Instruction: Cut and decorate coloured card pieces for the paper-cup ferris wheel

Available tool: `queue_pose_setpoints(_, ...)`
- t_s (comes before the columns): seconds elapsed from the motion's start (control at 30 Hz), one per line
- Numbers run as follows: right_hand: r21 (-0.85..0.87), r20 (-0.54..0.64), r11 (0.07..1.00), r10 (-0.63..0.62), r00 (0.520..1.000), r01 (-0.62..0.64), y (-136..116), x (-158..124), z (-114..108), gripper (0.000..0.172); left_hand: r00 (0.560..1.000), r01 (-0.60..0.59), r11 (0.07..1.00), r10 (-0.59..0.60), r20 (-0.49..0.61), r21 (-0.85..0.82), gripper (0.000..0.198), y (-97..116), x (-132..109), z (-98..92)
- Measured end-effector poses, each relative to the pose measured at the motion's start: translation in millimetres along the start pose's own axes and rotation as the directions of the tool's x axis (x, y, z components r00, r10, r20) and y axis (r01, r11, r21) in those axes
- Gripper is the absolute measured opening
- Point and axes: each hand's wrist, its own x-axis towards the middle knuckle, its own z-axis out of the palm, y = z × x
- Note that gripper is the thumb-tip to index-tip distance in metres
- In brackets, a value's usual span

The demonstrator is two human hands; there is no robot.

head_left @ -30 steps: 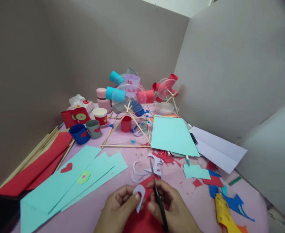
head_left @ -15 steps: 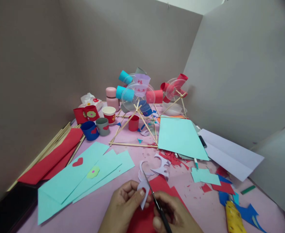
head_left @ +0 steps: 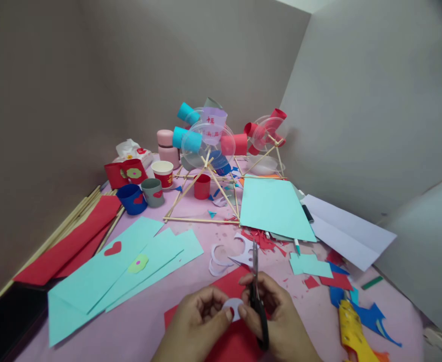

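Note:
My left hand pinches a small rounded piece of lilac paper between thumb and fingers. My right hand grips black-handled scissors, their blades pointing away from me and slightly apart. The right thumb reaches the right edge of the lilac piece. Beneath both hands lies red paper on the pink tabletop. Curved lilac offcuts rest just beyond the hands.
Ahead stands a stick-framed wheel carrying paper cups, with a second wheel behind right. Turquoise sheets lie left, a larger turquoise sheet right. Small cups stand back left. A yellow glue gun sits at right.
The scissors have come away from the lilac piece and now point upward in my right hand. A curved lilac strip shows among the offcuts. The view has shifted slightly.

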Motion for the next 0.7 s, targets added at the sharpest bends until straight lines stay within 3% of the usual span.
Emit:
queue_pose_setpoints(0.27, 0.017, -0.005, 0.999, 0.042, 0.999, -0.042, 2.0, -3.5, 6.6, 0.031, 0.986, -0.04, 0.984, 0.01, -0.169, -0.175, 0.023, 3.6, 0.0, -2.3)
queue_pose_setpoints(0.4, 0.019, -0.054, 1.0, -0.004, 0.999, 0.005, 6.6, -2.5, 7.5, 0.03, 0.994, -0.004, 0.948, -0.032, -0.108, -0.319, 0.025, -2.3, 1.0, 4.4)
queue_pose_setpoints(0.5, 0.008, -0.065, 1.0, -0.007, 0.998, 0.007, 8.9, -2.1, 7.7, 0.032, 0.992, 0.043, 0.946, -0.077, -0.095, -0.321, 0.024, -7.2, 0.7, 6.4)
queue_pose_setpoints(0.7, -0.017, 0.096, 0.999, 0.053, 0.994, -0.051, 2.9, -0.9, 2.0, 0.035, 0.987, 0.003, 0.957, -0.05, -0.153, -0.289, 0.024, -1.7, -0.3, 2.0)
